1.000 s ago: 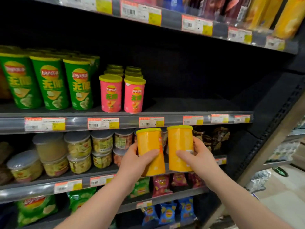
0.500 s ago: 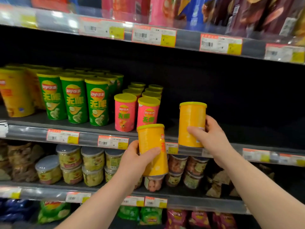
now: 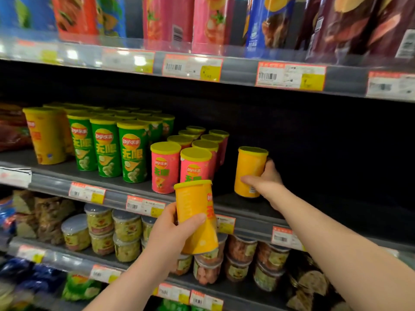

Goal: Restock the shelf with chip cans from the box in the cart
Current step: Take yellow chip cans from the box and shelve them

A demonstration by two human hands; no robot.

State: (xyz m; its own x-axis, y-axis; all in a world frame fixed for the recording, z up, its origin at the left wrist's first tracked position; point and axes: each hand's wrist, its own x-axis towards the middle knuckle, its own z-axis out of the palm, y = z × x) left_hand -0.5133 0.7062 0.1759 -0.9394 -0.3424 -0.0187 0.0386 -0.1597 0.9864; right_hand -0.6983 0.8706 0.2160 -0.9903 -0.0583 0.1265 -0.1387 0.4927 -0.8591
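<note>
Shelf (image 3: 336,212) first: its dark right half now holds one orange chip can (image 3: 249,169), which half a second ago hung out before the front rail (image 3: 253,227). The right hand (image 3: 267,179) still grips it, base at the board, near the pink cans (image 3: 165,169). The second orange can (image 3: 195,217) stays tilted out before that rail, gripped by the left hand (image 3: 170,232), hiding one pink can's foot. Green cans (image 3: 107,149) stand further left.
</note>
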